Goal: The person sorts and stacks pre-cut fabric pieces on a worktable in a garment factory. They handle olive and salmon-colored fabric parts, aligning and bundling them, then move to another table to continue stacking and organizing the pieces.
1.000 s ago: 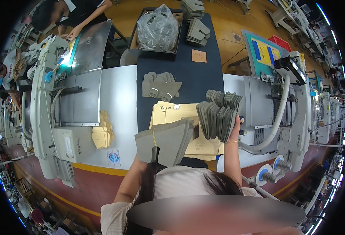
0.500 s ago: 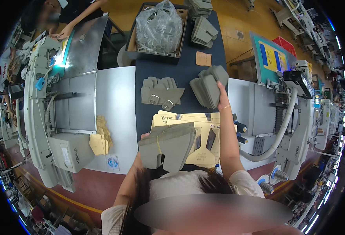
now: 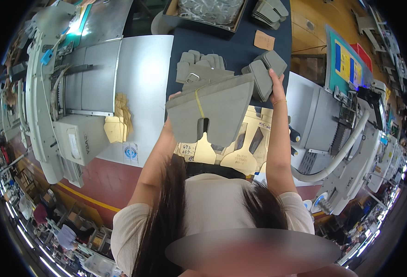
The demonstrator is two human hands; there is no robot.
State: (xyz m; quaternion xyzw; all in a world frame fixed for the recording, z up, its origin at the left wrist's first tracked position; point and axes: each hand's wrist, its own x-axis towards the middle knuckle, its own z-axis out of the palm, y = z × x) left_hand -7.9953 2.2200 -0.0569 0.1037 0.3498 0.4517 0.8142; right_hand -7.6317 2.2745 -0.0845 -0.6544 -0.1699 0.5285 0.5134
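A thick bundle of grey fabric panels (image 3: 217, 108) is held up in front of me, a yellow band tied round it and a slot in its near edge. My left hand (image 3: 174, 95) is closed on its left side, mostly hidden behind the panels. Farther right, my right hand (image 3: 278, 87) grips the near right side of a stack of smaller grey fabric pieces (image 3: 262, 76). Just beyond the bundle lie grey fabric straps (image 3: 203, 73) with metal buckles, partly covered by it. Cream card templates (image 3: 240, 159) lie below the bundle, nearer me.
A dark box (image 3: 203, 21) with plastic-wrapped metal parts stands at the back. Beside it are another grey stack (image 3: 270, 14) and an orange paper slip (image 3: 264, 40). Sewing machines flank the table, one left (image 3: 76, 138) and one right (image 3: 358, 152). Cream pieces (image 3: 116, 124) lie on the left.
My left hand has lifted the banded bundle forward, so it now overlaps the buckled straps. My right hand keeps its grip on the small stack. The whole view has shifted.
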